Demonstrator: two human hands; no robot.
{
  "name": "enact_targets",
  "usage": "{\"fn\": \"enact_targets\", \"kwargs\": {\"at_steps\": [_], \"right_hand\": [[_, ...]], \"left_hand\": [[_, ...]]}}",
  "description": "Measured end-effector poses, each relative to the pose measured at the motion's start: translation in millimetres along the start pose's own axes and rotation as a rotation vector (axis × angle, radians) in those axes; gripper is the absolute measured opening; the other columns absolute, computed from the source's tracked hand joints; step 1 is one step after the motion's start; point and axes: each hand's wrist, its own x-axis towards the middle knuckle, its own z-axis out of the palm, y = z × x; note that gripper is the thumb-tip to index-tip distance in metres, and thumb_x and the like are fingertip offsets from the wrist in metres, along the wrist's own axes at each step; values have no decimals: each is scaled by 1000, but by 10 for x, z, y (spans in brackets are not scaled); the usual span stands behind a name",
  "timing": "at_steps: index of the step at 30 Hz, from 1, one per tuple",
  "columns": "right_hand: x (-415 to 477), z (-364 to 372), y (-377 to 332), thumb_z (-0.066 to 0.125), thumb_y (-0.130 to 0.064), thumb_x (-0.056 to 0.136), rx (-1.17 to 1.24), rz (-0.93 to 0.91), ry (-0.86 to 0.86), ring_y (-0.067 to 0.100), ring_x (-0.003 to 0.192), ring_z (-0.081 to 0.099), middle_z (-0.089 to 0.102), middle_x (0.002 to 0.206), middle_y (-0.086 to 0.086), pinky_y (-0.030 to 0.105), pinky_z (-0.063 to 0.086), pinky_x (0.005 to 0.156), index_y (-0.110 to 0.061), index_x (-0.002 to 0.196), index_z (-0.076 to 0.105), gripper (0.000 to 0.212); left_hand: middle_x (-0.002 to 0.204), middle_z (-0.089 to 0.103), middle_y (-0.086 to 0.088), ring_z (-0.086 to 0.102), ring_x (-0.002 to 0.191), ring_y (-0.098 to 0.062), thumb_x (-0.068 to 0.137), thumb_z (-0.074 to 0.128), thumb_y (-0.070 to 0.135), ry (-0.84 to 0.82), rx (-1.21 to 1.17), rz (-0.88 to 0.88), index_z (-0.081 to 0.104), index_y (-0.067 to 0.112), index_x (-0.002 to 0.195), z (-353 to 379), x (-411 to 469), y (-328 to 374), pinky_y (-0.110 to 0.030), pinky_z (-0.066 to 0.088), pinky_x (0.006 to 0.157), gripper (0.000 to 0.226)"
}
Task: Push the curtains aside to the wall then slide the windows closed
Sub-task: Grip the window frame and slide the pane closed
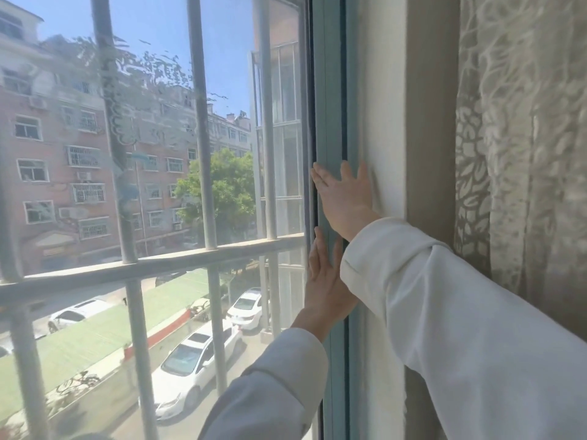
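Note:
The sliding window's blue-grey frame edge (pixel 330 90) stands upright against the white side of the window recess (pixel 381 106). My right hand (pixel 344 201) lies flat on that frame edge, fingers spread and pointing up. My left hand (pixel 324 281) presses flat on the same frame just below it, partly behind my right sleeve. The glass pane (pixel 152 122) spans the left of the view, smeared with reflections. A pale curtain with a leaf pattern (pixel 524 138) hangs bunched at the far right by the wall.
Grey metal security bars (pixel 200 122) and a horizontal rail (pixel 143 268) run outside the glass. Beyond are brick apartment blocks, a tree and parked white cars on the street below. A beige wall strip (pixel 432 122) separates recess and curtain.

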Motion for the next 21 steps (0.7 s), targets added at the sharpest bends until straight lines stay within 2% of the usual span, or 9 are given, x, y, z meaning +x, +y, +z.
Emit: {"fn": "enact_targets", "kwargs": {"at_steps": [2,5,8,12,17,21], "right_hand": [[5,28,0,29,-15,98,13,-3,-7,32,143,1,-13,156,-7,53,6,114,-19,146,-9,61],[34,62,1,31,-10,97,80,-15,32,31,143,-3,-11,157,-4,53,5,114,-16,146,-5,62],[21,82,-32,33,-6,95,192,-31,19,30,143,-6,-5,158,-1,52,5,115,-17,147,-2,63],[-82,72,-87,38,-20,97,326,-16,32,32,143,2,5,158,3,52,13,116,-22,146,6,59],[-340,-152,-341,44,-32,94,513,49,215,32,136,24,27,151,7,47,26,108,-16,141,25,53],[-482,-362,-664,46,-32,93,663,72,384,33,128,34,37,144,11,46,33,104,-13,139,31,53]], "left_hand": [[152,-8,-9,-22,138,-24,87,55,30,-2,103,69,-4,15,142,-14,24,-10,-40,-1,117,81],[154,-5,-11,-20,139,-27,90,48,36,13,257,133,-4,18,142,-34,72,-40,-38,-5,117,76],[155,-5,-7,-12,141,-22,90,43,43,21,385,102,-2,17,143,-113,51,-168,-37,5,117,74],[155,11,-7,7,141,-22,88,48,38,153,287,74,12,13,142,-339,-145,-262,-36,11,115,70],[143,39,-11,35,130,-29,85,55,30,335,276,100,37,9,132,-789,-487,-270,-41,29,106,55],[131,53,-16,48,119,-32,81,62,25,464,319,144,47,5,124,-1221,-826,-365,-43,39,99,50]]}}
